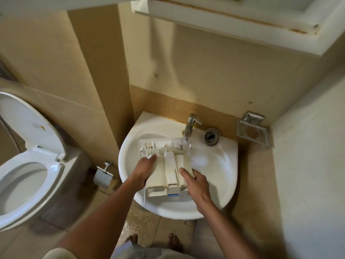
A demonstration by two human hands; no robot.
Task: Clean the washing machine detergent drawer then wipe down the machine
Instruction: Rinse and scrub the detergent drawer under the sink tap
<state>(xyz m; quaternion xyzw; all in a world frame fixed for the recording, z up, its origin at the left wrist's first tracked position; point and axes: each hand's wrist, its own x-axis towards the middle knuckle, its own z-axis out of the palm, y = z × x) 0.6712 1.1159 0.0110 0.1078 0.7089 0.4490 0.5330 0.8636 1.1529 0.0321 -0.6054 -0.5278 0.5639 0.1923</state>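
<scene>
Beige tile covers the walls [214, 71] of this small bathroom, and the floor [56, 217] under me is tiled in the same tone, with a wet patch [130, 227] just near the basin's foot. A white cabinet [224, 19] with stained edges hangs overhead on the far wall. At the left stands the white toilet [28, 128], lid up and seat down. The white sink [220, 165] sits in the corner in front of me.

My detergent drawer [171, 171] lies across the sink's bowl, its wide front panel at the far end and a small blue piece [173, 195] at the near end; its plastic is yellowed and stained. My left hand [143, 171] grips the drawer's left side, fingertips reaching far along it. My right hand [196, 182] holds the right side, thumb laid on top and fingers curled beneath the edge.

The chrome tap [190, 126] runs water [186, 146] onto the drawer's far right corner, and water pools frothy in the bowl beside it. A round drain strainer [211, 137] lies on the sink's rim, right of the tap. A metal soap holder [253, 130] is fixed to the right wall, and a paper holder [103, 174] hangs low on the left. My bare feet [174, 242] show below.
</scene>
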